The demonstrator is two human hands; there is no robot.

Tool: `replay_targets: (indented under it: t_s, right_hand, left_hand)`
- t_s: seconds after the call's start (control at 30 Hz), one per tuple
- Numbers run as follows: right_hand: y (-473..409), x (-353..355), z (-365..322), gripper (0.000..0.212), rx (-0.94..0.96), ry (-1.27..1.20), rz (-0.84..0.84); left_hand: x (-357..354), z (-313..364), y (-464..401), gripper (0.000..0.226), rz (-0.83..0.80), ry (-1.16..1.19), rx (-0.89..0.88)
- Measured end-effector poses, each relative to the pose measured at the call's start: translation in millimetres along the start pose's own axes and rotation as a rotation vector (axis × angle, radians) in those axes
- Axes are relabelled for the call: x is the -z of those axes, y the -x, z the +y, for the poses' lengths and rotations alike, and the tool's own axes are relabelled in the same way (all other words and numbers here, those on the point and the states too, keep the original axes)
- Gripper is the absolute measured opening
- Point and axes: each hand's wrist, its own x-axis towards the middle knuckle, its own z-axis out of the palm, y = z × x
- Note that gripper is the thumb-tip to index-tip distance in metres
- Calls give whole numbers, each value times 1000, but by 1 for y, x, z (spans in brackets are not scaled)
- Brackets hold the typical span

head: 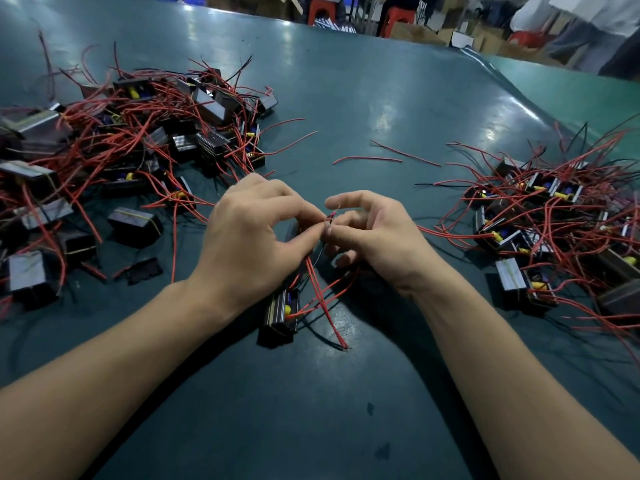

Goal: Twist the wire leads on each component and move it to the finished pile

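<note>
- dark green table mat, glossy w/ light glare
- red stools at far edge
- cardboard boxes beside them
- person standing far right, partly cut off

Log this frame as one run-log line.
phase: twisting | left hand: pinching wire leads | right hand: pinching same leads | component: on table below hands

We are in a factory assembly workshop: a long dark-green matted desk carries heaps of black boxy red-wired components, with red plastic stools and cardboard cartons behind.
</note>
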Motion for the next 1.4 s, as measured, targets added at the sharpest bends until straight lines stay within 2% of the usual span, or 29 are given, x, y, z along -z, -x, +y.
replay_targets:
  t_s: [0.1,0.23,0.4,0.5,0.67,0.77,0.9,1.0,1.2,1.4]
  right_hand:
    - [-1,-2,0,24,-5,-88,48]
    - [-1,-5,3,40,-3,-209,48]
    - [-2,-7,5,42,23,-93,38]
    - [-1,-5,5,44,10,0,39]
    - [1,-1,4,48,-4,60,31]
    - [1,-1,3,42,15,76,35]
    - [-1,1,1,22,41,82,28]
    - [0,1,1,15,42,39,24]
    - [2,3,-3,19,54,17,37]
    - [5,2,-6,8,42,51,-13]
  left_hand:
    - [0,-1,-1,8,-45,-15,-98]
    - [2,-6,-4,9,-100,21,-59]
    - [-1,-6,-3,4,-253,232,105]
    - [-2,-8,-2,2,-209,197,192]
    - [-1,-7,-3,3,-225,152,191]
    - [-1,-7,-4,2,-250,229,247]
    - [-2,-8,-3,2,-144,191,287]
    - [-3,-8,-4,4,-131,222,321]
    - [-6,-7,-7,1,-119,387,442]
    - [-3,-9,-7,2,-103,359,423]
